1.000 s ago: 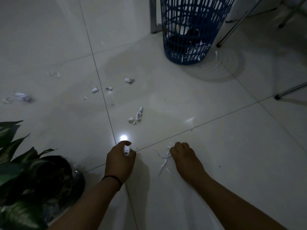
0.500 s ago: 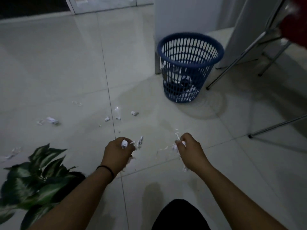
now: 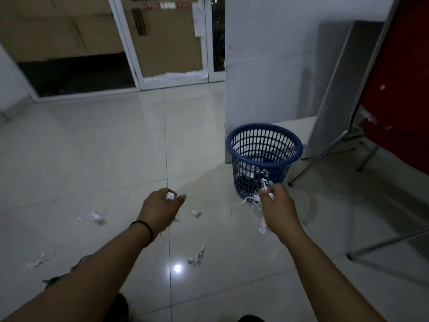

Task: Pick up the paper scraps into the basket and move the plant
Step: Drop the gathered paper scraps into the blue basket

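Note:
A blue plastic basket (image 3: pixel 264 138) stands on the floor by a white pillar, with some paper inside. My right hand (image 3: pixel 277 206) is held up just in front of it, closed on a bunch of white paper strips (image 3: pixel 254 201) that hang down. My left hand (image 3: pixel 162 205) is raised to the left, closed on a crumpled paper scrap (image 3: pixel 170 196). More scraps lie on the tiles: one (image 3: pixel 196 213) between my hands, a cluster (image 3: pixel 196 257) nearer me, others at left (image 3: pixel 94 217) and far left (image 3: pixel 39 260). Only leaf tips of the plant (image 3: pixel 54 280) show beside my left forearm.
Metal chair legs (image 3: pixel 318 156) and a red seat (image 3: pixel 399 94) stand at right, another leg (image 3: pixel 390 241) lower right. A white pillar (image 3: pixel 267 66) rises behind the basket. Glass doors backed with cardboard (image 3: pixel 162 38) close the far side. The floor is glossy tile.
I have risen from the floor; both hands lifted with paper in them and moved toward the basket. The view tilted up, and the plant slid almost out of sight at lower left.

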